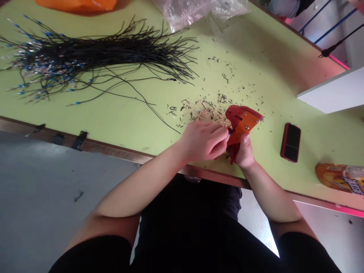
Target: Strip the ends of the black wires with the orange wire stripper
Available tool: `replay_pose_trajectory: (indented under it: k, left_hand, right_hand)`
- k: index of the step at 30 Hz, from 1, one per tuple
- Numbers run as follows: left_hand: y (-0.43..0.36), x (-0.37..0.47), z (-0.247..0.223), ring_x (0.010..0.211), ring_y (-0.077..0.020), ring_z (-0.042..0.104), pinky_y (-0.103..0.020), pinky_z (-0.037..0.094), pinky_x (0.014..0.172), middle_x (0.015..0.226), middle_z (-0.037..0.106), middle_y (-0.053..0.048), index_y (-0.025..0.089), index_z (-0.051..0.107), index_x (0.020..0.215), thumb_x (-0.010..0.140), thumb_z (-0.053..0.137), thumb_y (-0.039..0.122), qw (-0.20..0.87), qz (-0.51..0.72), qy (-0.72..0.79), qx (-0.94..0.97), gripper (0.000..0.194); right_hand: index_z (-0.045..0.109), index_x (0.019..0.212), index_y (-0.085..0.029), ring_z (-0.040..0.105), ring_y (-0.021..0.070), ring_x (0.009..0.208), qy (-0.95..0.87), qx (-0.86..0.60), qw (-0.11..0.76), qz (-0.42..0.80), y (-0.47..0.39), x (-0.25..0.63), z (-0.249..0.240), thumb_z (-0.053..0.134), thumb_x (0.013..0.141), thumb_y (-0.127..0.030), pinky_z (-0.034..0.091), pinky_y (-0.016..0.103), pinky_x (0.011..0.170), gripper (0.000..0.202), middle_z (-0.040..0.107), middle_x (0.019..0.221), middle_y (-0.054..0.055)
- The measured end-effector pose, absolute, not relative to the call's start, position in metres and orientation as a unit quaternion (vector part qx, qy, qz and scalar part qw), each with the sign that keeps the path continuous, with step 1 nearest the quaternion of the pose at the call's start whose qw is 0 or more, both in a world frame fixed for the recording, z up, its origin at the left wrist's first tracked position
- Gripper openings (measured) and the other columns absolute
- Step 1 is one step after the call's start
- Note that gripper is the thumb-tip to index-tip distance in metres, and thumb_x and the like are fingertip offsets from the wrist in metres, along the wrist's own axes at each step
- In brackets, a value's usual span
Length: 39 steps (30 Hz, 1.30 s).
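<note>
The red-and-orange wire stripper [247, 120] is over the table's [113, 117] near edge, in the right hand [245, 153], fingers closed around it, thumb along its side, presumably for steadiness. The left hand's [203, 140] fingers curl closed against the tool; what they pinch, I cannot tell. Black wires [113, 53] lie leftward, likely for easy reach. The 2 forearms angle inward, left knuckles upward.

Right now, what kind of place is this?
Probably a wiring workshop: black wires lie bunched on the green table, little scraps are scattered nearby, and the right hand holds a red-and-orange tool.
</note>
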State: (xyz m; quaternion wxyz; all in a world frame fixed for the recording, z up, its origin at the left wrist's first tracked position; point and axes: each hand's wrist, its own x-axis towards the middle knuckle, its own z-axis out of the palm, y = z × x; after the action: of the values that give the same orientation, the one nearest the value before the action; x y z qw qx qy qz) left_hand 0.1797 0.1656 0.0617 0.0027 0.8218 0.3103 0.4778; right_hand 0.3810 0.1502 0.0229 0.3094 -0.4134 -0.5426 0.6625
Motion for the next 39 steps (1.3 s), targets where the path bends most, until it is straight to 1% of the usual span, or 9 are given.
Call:
replay_pose_trajectory:
  k: [3, 10, 13, 19, 21, 25, 28, 32, 39]
  left_hand:
    - [0.166, 0.179, 0.062, 0.052, -0.0097, 0.049, -0.028, 0.032, 0.052, 0.062, 0.059, 0.006, 0.023, 0.048, 0.079, 0.097, 0.052, 0.013, 0.001, 0.474, 0.310, 0.824, 0.021]
    - [0.165, 0.178, 0.063, 0.054, -0.0098, 0.051, -0.028, 0.034, 0.054, 0.064, 0.061, 0.005, 0.023, 0.049, 0.080, 0.100, 0.052, 0.015, 0.016, 0.466, 0.304, 0.831, 0.022]
    - [0.165, 0.178, 0.064, 0.053, -0.0094, 0.050, -0.027, 0.034, 0.054, 0.063, 0.060, 0.006, 0.023, 0.047, 0.080, 0.100, 0.053, 0.016, 0.010, 0.470, 0.303, 0.829, 0.023]
    - [0.165, 0.179, 0.065, 0.051, -0.0099, 0.046, -0.028, 0.031, 0.052, 0.062, 0.057, 0.006, 0.024, 0.044, 0.080, 0.100, 0.052, 0.013, 0.002, 0.483, 0.297, 0.823, 0.024]
    - [0.165, 0.178, 0.064, 0.050, -0.0095, 0.044, -0.028, 0.030, 0.052, 0.061, 0.055, 0.006, 0.024, 0.044, 0.081, 0.102, 0.052, 0.014, 0.023, 0.490, 0.299, 0.819, 0.025]
    - [0.167, 0.171, 0.064, 0.050, -0.0092, 0.042, -0.026, 0.030, 0.052, 0.060, 0.051, 0.005, 0.024, 0.046, 0.082, 0.110, 0.048, 0.021, 0.107, 0.497, 0.345, 0.789, 0.029]
    - [0.169, 0.166, 0.064, 0.054, -0.0095, 0.048, -0.024, 0.035, 0.053, 0.064, 0.055, 0.003, 0.022, 0.050, 0.082, 0.115, 0.044, 0.030, 0.143, 0.486, 0.383, 0.773, 0.034]
    - [0.173, 0.164, 0.059, 0.057, -0.0104, 0.053, -0.023, 0.038, 0.055, 0.068, 0.060, 0.001, 0.021, 0.057, 0.087, 0.116, 0.041, 0.033, 0.121, 0.465, 0.402, 0.780, 0.035]
    - [0.178, 0.164, 0.046, 0.060, -0.0124, 0.054, -0.025, 0.035, 0.055, 0.072, 0.064, -0.001, 0.020, 0.063, 0.094, 0.117, 0.037, 0.033, 0.054, 0.445, 0.407, 0.796, 0.036]
  right_hand:
    - [0.068, 0.098, -0.031, 0.073, 0.0344, 0.073, -0.526, -0.433, 0.387, 0.621, 0.148, 0.376, 0.029, 0.035, 0.089, -0.102, 0.070, 0.056, 0.063, 0.079, 0.064, 0.073, 0.008]
    - [0.062, 0.076, -0.030, 0.061, 0.0259, 0.051, -0.537, -0.429, 0.400, 0.606, 0.148, 0.366, 0.050, 0.045, 0.086, -0.103, 0.061, 0.047, 0.048, 0.076, 0.057, 0.059, 0.003]
    - [0.060, 0.072, -0.029, 0.051, 0.0203, 0.041, -0.537, -0.411, 0.414, 0.610, 0.147, 0.363, 0.054, 0.050, 0.087, -0.101, 0.053, 0.041, 0.040, 0.074, 0.051, 0.052, 0.000]
    - [0.052, 0.069, -0.030, 0.037, 0.0165, 0.036, -0.518, -0.392, 0.446, 0.615, 0.148, 0.359, 0.054, 0.054, 0.090, -0.095, 0.042, 0.035, 0.034, 0.069, 0.037, 0.046, -0.005]
    - [0.052, 0.070, -0.031, 0.039, 0.0170, 0.038, -0.507, -0.381, 0.451, 0.628, 0.153, 0.361, 0.057, 0.054, 0.086, -0.099, 0.048, 0.036, 0.037, 0.070, 0.037, 0.049, -0.006]
    - [0.060, 0.077, -0.028, 0.051, 0.0185, 0.045, -0.482, -0.333, 0.426, 0.689, 0.165, 0.374, 0.068, 0.052, 0.079, -0.106, 0.066, 0.043, 0.055, 0.078, 0.047, 0.055, -0.004]
    - [0.067, 0.081, -0.024, 0.058, 0.0181, 0.048, -0.488, -0.296, 0.364, 0.736, 0.170, 0.389, 0.074, 0.052, 0.080, -0.106, 0.067, 0.041, 0.059, 0.083, 0.053, 0.057, -0.003]
    - [0.074, 0.090, -0.022, 0.062, 0.0182, 0.053, -0.509, -0.267, 0.286, 0.766, 0.172, 0.404, 0.074, 0.057, 0.084, -0.100, 0.067, 0.038, 0.062, 0.080, 0.061, 0.062, -0.001]
    - [0.075, 0.098, -0.020, 0.068, 0.0197, 0.061, -0.532, -0.241, 0.239, 0.776, 0.169, 0.409, 0.069, 0.053, 0.088, -0.099, 0.066, 0.036, 0.063, 0.082, 0.068, 0.068, 0.002]
